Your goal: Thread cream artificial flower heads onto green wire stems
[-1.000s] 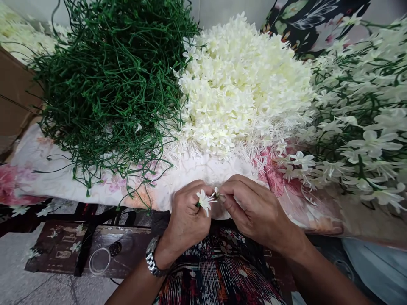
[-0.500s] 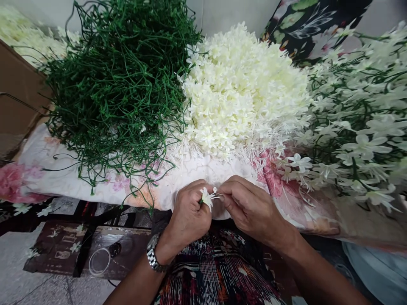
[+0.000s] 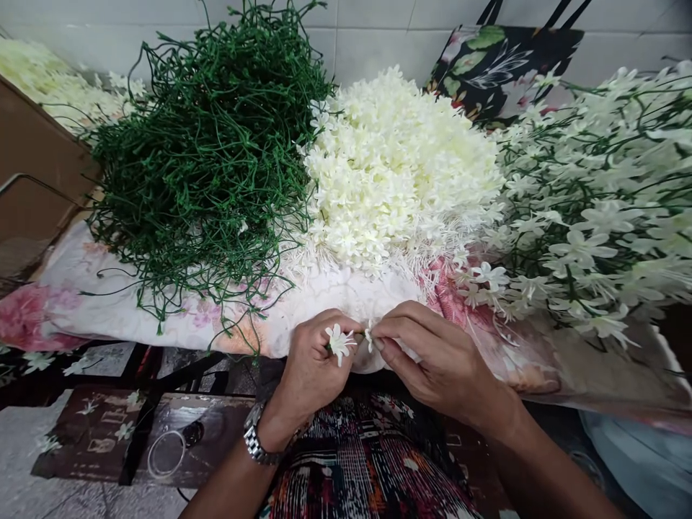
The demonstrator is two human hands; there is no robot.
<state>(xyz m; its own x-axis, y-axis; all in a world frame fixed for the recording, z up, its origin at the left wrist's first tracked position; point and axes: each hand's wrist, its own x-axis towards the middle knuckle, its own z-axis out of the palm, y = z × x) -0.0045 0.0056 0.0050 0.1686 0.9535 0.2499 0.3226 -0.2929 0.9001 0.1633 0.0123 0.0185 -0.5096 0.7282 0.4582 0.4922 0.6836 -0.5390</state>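
Observation:
My left hand, a watch on its wrist, is closed around an artificial flower stem that the fist mostly hides. One white artificial flower pokes out above its thumb. Opposite it, my right hand pinches a small white flower piece between thumb and forefinger. The fingertips of both hands nearly meet over the near edge of the flowered cloth. Behind them lies a heap of loose cream-white blossoms. A tangled pile of green plastic stems is to its left.
Assembled white flower sprays lie at the right. A cardboard box stands at the far left, and a black floral bag leans by the tiled wall. Below the cloth are a clear round lid or ring and a bluish tub.
The flower at my left fist has turned to face upward, standing apart from my right fingers. A small white piece now shows at my right fingertips. The camera view has tilted up slightly.

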